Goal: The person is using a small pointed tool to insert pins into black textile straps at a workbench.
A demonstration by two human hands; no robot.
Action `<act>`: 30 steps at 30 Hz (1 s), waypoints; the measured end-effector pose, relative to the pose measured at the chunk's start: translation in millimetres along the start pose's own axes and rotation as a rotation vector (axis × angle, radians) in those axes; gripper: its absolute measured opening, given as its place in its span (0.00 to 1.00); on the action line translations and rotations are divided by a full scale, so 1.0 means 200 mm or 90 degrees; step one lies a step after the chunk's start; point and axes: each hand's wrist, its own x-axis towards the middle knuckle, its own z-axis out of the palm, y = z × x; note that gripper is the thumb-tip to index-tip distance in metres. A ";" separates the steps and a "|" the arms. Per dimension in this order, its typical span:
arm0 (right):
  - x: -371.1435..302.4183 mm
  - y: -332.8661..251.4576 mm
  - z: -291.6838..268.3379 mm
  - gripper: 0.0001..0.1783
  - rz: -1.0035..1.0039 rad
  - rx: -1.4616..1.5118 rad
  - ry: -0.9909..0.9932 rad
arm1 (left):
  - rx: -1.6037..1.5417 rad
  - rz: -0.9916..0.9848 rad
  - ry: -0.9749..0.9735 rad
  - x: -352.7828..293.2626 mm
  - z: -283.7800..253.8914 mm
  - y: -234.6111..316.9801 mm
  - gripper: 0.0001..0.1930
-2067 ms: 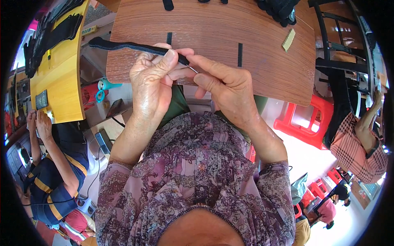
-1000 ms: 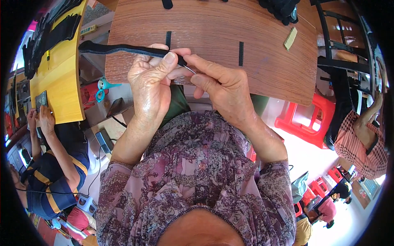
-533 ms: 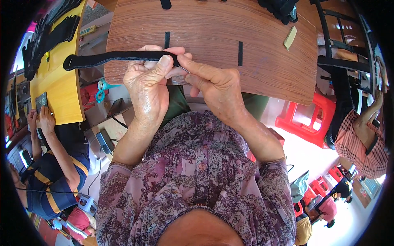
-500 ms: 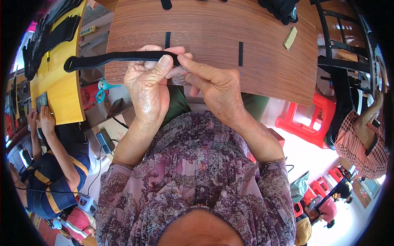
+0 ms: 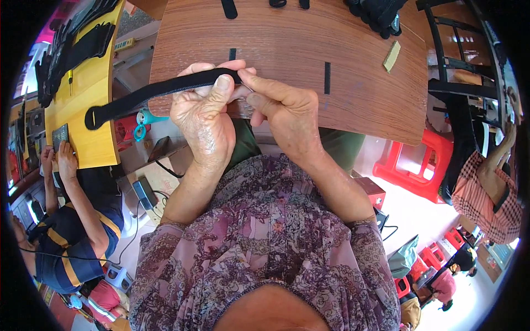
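A long black fabric strap (image 5: 149, 95) runs leftward from my two hands and has an oval slot at its far left end. My left hand (image 5: 205, 124) is closed on it, thumb on top and fingers beneath. At the strap's right end, the thumb and forefinger of my right hand (image 5: 291, 113) pinch together, close to my left fingertips. A thin dark edge shows between the right fingers; what it is, I cannot make out. Both hands are above the near edge of the brown wooden table (image 5: 265, 41). Short black strips (image 5: 327, 78) lie on the tabletop beyond them.
A pale yellow block (image 5: 392, 57) and a black bundle (image 5: 375, 16) sit at the table's right. To the left, a co-worker's hands (image 5: 66, 160) are at a yellow table (image 5: 88, 132) with black pieces. A red stool (image 5: 411, 168) stands at right.
The strap's slotted left end has dropped lower and the strap now bends downward toward it. My hands keep nearly the same hold; the whole view has shifted slightly.
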 end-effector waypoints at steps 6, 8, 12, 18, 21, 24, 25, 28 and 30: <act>0.05 -0.02 0.01 0.18 0.085 0.107 -0.001 | 0.069 0.129 0.022 0.01 0.02 -0.02 0.12; 0.06 0.00 0.00 0.18 0.085 0.053 -0.021 | 0.131 0.190 -0.011 0.01 0.00 -0.03 0.12; 0.05 0.05 0.02 0.20 -0.097 -0.167 0.030 | 0.074 0.094 -0.027 0.04 -0.01 -0.02 0.11; 0.05 -0.03 0.06 0.21 -0.131 -0.142 0.099 | -0.036 0.000 0.041 0.06 0.00 -0.02 0.08; 0.06 0.02 0.04 0.22 -0.149 -0.177 0.104 | -0.041 0.008 0.044 0.06 0.00 -0.02 0.08; 0.05 0.07 0.03 0.22 -0.185 -0.197 0.088 | -0.059 -0.069 0.062 0.05 0.04 0.00 0.08; 0.05 0.07 0.03 0.23 -0.190 -0.186 0.080 | -0.054 -0.075 0.068 0.05 0.02 -0.01 0.08; 0.03 0.07 0.03 0.22 -0.179 -0.216 0.078 | -0.032 -0.083 0.072 0.03 -0.02 -0.02 0.08; 0.02 0.05 0.03 0.22 -0.155 -0.209 0.076 | -0.017 -0.085 0.068 0.03 -0.05 -0.02 0.08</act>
